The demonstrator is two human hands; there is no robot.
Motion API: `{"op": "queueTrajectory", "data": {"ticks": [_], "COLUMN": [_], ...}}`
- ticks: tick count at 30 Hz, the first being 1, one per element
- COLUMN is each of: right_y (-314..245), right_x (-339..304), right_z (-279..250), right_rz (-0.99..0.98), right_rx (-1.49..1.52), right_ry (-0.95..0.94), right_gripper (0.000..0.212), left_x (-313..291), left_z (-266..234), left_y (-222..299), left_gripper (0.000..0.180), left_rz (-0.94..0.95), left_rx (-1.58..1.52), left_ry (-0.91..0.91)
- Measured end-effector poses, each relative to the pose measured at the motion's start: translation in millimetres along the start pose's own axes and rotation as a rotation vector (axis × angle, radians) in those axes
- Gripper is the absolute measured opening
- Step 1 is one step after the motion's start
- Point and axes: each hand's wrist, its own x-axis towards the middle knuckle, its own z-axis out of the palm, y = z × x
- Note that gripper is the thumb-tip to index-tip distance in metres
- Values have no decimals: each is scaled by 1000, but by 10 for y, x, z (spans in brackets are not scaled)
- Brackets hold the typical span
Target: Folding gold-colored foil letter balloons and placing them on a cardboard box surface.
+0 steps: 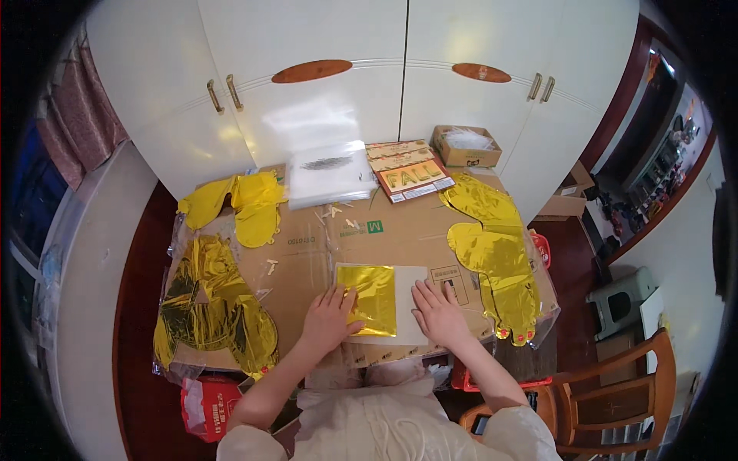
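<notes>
A folded square of shiny gold foil [375,296] lies on a pale flat sheet [411,296] near the front of the cardboard-covered table. My left hand [332,313] rests flat on the foil's left edge, fingers stretched out. On the right edge of the pale sheet lies my right hand [440,313], palm down with its fingers spread. Neither hand grips anything. Flat gold foil balloons [215,300] are spread out at the left, with another pile [254,203] behind them. More foil balloons [500,257] lie at the right, with red spots at their near ends.
A stack of clear plastic bags [329,175] lies at the back, beside printed cards [415,180] and a small carton [467,146] of clear plastic pieces. Small pale strips [333,210] are scattered on the cardboard [307,265]. A wooden chair [615,396] stands at the right.
</notes>
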Motion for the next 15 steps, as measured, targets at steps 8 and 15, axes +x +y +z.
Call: {"op": "queueTrajectory", "data": {"ticks": [8, 15], "right_y": [472, 401], "right_x": [343, 461], "right_z": [36, -40], "right_rz": [-68, -29], "right_rx": [296, 421], "right_ry": [-206, -115], "right_gripper": [50, 46], "left_x": [641, 1140], "left_z": [93, -66], "left_y": [-599, -692], "left_gripper": [74, 70], "left_rz": [723, 1022], "left_rx": [-8, 112], "left_ry": [-156, -109]}}
